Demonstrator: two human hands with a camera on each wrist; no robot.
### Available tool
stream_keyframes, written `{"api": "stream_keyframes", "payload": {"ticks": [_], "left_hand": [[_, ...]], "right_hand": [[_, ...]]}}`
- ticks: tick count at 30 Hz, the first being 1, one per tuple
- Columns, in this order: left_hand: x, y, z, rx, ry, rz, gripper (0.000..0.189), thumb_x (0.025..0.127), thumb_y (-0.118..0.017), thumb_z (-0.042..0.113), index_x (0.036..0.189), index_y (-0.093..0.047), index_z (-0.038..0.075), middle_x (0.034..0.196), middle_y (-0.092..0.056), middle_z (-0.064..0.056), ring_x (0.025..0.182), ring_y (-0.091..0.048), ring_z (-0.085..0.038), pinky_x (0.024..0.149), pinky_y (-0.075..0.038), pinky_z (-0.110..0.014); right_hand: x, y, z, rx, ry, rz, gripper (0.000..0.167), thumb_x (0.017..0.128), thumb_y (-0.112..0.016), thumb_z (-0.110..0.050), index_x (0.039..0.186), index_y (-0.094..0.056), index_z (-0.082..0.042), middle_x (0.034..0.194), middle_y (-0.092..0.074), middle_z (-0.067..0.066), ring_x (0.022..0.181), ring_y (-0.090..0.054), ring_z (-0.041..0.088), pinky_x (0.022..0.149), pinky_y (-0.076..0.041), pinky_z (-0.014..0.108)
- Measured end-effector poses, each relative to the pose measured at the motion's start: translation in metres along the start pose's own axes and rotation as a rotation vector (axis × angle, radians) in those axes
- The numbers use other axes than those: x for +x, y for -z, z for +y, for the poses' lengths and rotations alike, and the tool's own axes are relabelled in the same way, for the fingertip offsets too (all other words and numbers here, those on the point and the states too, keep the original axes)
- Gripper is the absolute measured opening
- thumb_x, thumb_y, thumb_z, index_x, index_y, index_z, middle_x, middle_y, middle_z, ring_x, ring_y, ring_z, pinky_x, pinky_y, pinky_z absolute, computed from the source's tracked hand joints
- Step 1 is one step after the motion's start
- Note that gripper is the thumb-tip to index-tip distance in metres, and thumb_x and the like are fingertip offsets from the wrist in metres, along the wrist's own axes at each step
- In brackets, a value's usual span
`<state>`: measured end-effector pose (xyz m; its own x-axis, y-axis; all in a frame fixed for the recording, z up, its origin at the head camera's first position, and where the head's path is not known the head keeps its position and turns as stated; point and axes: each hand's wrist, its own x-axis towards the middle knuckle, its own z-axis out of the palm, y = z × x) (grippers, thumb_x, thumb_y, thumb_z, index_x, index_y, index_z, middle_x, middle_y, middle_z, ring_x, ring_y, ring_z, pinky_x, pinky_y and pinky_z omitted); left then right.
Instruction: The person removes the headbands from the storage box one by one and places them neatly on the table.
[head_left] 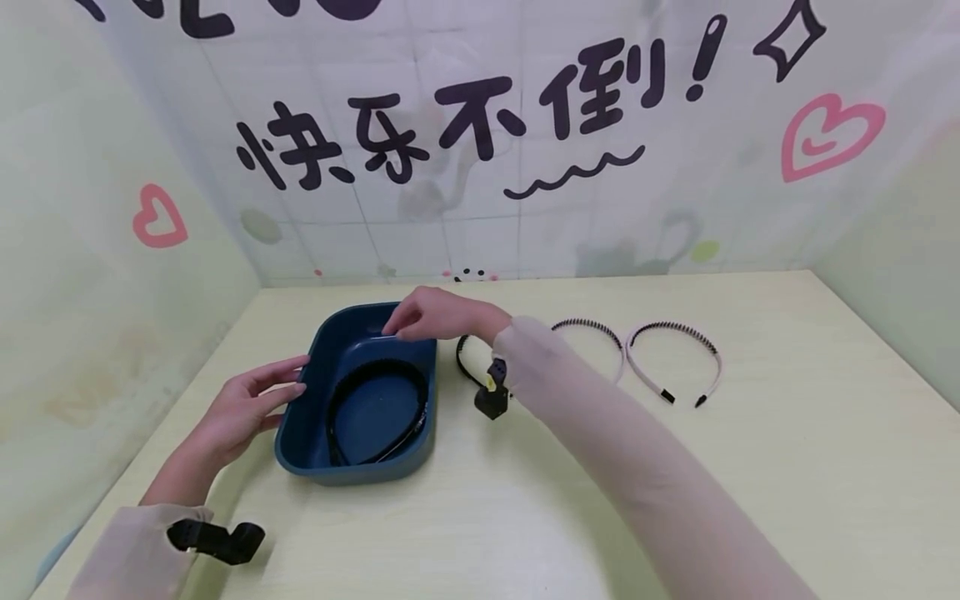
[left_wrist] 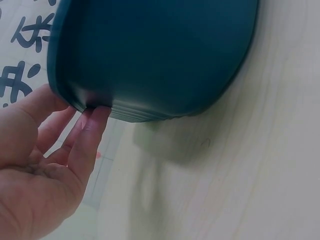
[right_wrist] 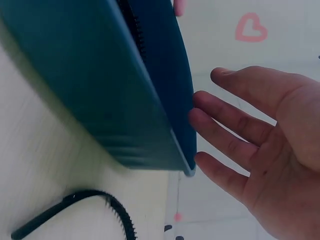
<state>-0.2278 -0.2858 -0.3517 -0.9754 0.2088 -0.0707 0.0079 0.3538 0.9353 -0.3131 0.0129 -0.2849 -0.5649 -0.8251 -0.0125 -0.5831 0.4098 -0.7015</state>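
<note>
A dark blue plastic bin point(head_left: 356, 475) stands on the table. My left hand point(head_left: 243, 408) holds its left side, the fingertips at the rim; in the left wrist view the fingers point(left_wrist: 82, 145) meet the ribbed edge of the blue wall point(left_wrist: 165, 60). Inside the bin lies a black headband point(head_left: 335, 408) with small teeth. Over the bin's far right corner hovers my right hand point(head_left: 435, 314), its loosely bent fingers holding nothing. The right wrist view shows those fingers point(right_wrist: 225, 130) spread beside the rim.
Right of the bin lies another black headband point(right_wrist: 95, 192), partly hidden by my right forearm in the head view. Further right are two pale, black-toothed headbands, a nearer one point(head_left: 592, 323) and an outer one point(head_left: 712, 350). A printed curtain point(head_left: 480, 225) hangs behind the table.
</note>
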Motion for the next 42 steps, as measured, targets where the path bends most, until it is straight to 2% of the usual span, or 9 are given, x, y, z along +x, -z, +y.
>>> {"api": "stream_keyframes", "payload": {"ticks": [8, 18, 29, 38, 42], "left_hand": [[0.001, -0.002, -0.002, 0.028, -0.009, 0.004, 0.053, 0.092, -0.057, 0.028, 0.139, -0.041, 0.010, 0.114, -0.047, 0.004, 0.094, -0.054, -0.003, 0.074, -0.050, -0.026], [0.001, -0.002, -0.004, 0.002, 0.004, 0.011, 0.051, 0.091, -0.058, 0.027, 0.138, -0.043, 0.011, 0.112, -0.048, 0.005, 0.093, -0.054, -0.003, 0.072, -0.050, -0.025], [0.001, -0.003, -0.001, -0.032, -0.011, -0.009, 0.052, 0.092, -0.057, 0.024, 0.138, -0.041, 0.008, 0.112, -0.050, 0.004, 0.095, -0.055, -0.003, 0.074, -0.050, -0.025], [0.002, 0.000, -0.001, -0.039, -0.021, -0.018, 0.052, 0.092, -0.057, 0.023, 0.138, -0.040, 0.006, 0.112, -0.051, 0.004, 0.094, -0.057, -0.004, 0.074, -0.051, -0.026], [0.002, 0.000, -0.001, -0.065, -0.017, -0.023, 0.051, 0.092, -0.057, 0.020, 0.138, -0.041, 0.007, 0.112, -0.052, 0.004, 0.095, -0.056, -0.005, 0.074, -0.051, -0.026]], "right_hand": [[0.022, -0.007, -0.009, -0.037, -0.029, -0.054, 0.027, 0.092, -0.053, -0.007, 0.118, -0.062, -0.002, 0.118, -0.060, 0.008, 0.102, -0.056, 0.012, 0.083, -0.042, 0.018], [0.038, -0.013, -0.008, -0.028, -0.074, -0.104, 0.027, 0.092, -0.053, -0.004, 0.117, -0.061, 0.001, 0.118, -0.059, 0.010, 0.105, -0.055, 0.015, 0.083, -0.042, 0.017], [0.057, -0.018, -0.007, -0.035, -0.103, -0.090, 0.029, 0.090, -0.055, -0.003, 0.118, -0.061, 0.000, 0.118, -0.060, 0.009, 0.105, -0.055, 0.015, 0.082, -0.043, 0.017], [0.066, -0.023, -0.005, -0.029, -0.162, -0.144, 0.027, 0.090, -0.055, -0.002, 0.116, -0.062, -0.001, 0.119, -0.059, 0.009, 0.103, -0.056, 0.015, 0.081, -0.044, 0.018], [0.069, -0.024, -0.007, -0.047, -0.189, -0.162, 0.028, 0.090, -0.056, -0.004, 0.118, -0.062, -0.003, 0.121, -0.058, 0.007, 0.099, -0.057, 0.014, 0.075, -0.046, 0.020]]}}
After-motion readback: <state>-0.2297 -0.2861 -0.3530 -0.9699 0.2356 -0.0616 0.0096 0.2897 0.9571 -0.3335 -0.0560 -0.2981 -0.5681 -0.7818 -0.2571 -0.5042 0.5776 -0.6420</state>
